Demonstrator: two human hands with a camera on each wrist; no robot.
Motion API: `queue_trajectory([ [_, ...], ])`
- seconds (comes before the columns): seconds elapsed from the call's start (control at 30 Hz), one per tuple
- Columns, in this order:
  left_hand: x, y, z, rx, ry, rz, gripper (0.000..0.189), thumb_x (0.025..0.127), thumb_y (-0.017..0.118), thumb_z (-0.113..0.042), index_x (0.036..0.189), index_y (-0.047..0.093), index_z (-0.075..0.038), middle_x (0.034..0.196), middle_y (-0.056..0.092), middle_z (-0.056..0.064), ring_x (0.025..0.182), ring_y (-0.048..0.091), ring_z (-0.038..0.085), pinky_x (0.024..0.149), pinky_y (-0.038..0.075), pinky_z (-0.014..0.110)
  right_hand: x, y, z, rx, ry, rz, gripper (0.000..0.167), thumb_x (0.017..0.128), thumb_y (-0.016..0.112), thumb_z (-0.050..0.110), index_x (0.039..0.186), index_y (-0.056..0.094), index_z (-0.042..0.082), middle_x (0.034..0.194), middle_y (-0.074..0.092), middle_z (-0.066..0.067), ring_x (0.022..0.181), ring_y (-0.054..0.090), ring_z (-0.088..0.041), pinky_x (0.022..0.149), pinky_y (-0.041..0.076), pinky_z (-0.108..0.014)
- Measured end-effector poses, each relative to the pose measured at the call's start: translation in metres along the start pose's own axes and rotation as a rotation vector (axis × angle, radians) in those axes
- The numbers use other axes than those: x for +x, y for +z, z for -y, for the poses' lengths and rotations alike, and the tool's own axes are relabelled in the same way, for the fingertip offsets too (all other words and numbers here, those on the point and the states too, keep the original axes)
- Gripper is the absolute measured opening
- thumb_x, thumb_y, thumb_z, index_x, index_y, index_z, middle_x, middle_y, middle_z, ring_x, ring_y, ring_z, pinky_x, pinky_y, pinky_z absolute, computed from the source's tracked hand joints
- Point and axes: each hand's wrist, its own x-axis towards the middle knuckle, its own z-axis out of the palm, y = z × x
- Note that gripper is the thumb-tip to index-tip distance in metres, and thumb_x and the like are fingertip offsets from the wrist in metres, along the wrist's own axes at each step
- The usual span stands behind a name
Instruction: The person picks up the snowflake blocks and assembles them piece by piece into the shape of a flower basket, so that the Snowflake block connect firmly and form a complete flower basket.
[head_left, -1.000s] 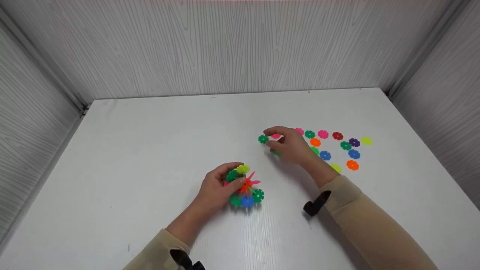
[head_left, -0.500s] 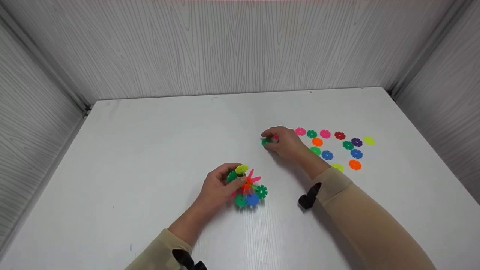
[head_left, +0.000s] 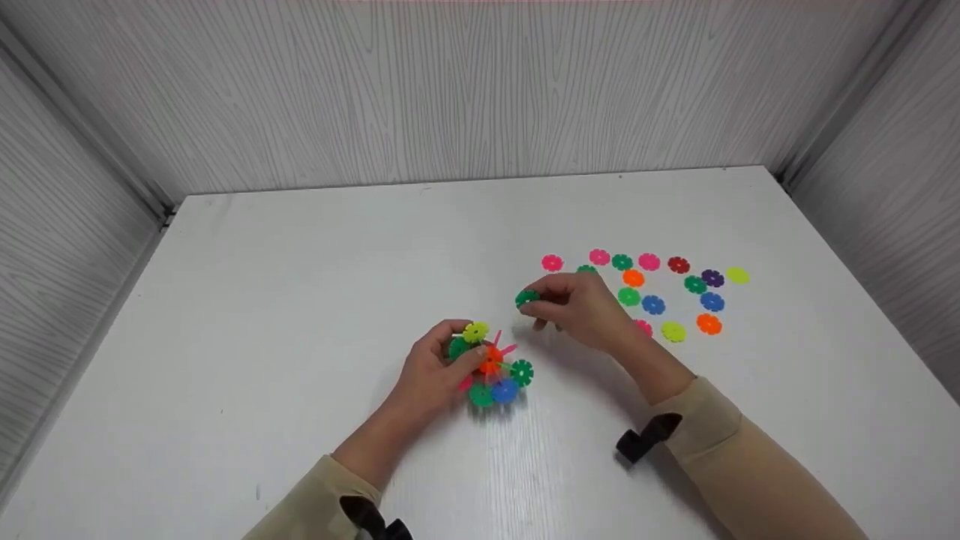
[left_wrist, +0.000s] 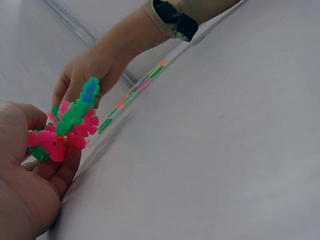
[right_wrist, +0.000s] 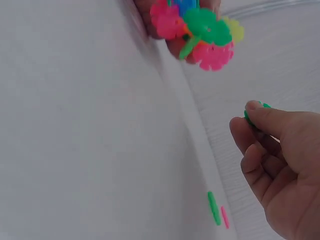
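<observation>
My left hand [head_left: 439,367] grips a cluster of interlocked snowflake discs [head_left: 504,390], thumb pressed on an orange disc at its middle. Green, blue, pink and yellow discs stick out around it; in the left wrist view the cluster [left_wrist: 72,120] shows mostly pink and green. To the right, my right hand [head_left: 589,311] pinches a single dark green snowflake disc [head_left: 527,298] between thumb and fingertips, a short way from the cluster. In the right wrist view the green disc [right_wrist: 248,117] is mostly covered by the thumb and fingers.
Several loose snowflake discs lie flat on the white table [head_left: 300,315] at the right, among them a pink disc [head_left: 552,262], an orange disc [head_left: 709,324] and a purple disc [head_left: 712,278]. My right forearm passes close by some of them. A pale wood-grain panel [head_left: 480,90] stands behind the table.
My right hand closed its fingertips on the green disc at the edge of the loose discs and has brought it nearer to the cluster. My left hand has stayed in about the same place.
</observation>
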Motion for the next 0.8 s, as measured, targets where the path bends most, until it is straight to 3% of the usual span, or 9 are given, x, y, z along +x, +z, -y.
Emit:
queue_trajectory([
  [0.23, 0.001, -0.001, 0.003, -0.022, 0.04, 0.019, 0.039, 0.103, 0.072, -0.024, 0.138, 0.059, -0.014, 0.127, 0.065, 0.006, 0.117, 0.064, 0.024, 0.103, 0.055, 0.031, -0.021, 0.014, 0.014, 0.09, -0.165, 0.072, 0.02, 0.102, 0.074, 0.021, 0.12, 0.08, 0.012, 0.1, 0.078, -0.005, 0.084, 0.074, -0.02, 0.083, 0.063, -0.037],
  [0.43, 0.001, -0.002, 0.004, -0.052, 0.051, 0.043, 0.039, 0.103, 0.072, -0.024, 0.137, 0.058, -0.011, 0.124, 0.068, 0.008, 0.117, 0.065, 0.024, 0.105, 0.053, 0.031, -0.023, 0.024, 0.014, 0.056, -0.187, 0.07, 0.02, 0.101, 0.076, 0.021, 0.12, 0.08, 0.014, 0.101, 0.079, 0.003, 0.088, 0.073, -0.018, 0.08, 0.061, -0.027],
  [0.8, 0.001, -0.001, 0.004, -0.056, 0.049, 0.034, 0.043, 0.099, 0.078, -0.027, 0.133, 0.061, -0.009, 0.118, 0.068, 0.008, 0.11, 0.065, 0.025, 0.099, 0.057, 0.032, -0.023, 0.03, 0.015, 0.033, -0.213, 0.028, 0.023, 0.1, 0.077, 0.023, 0.121, 0.081, 0.014, 0.101, 0.079, 0.006, 0.084, 0.07, -0.017, 0.073, 0.059, -0.024],
])
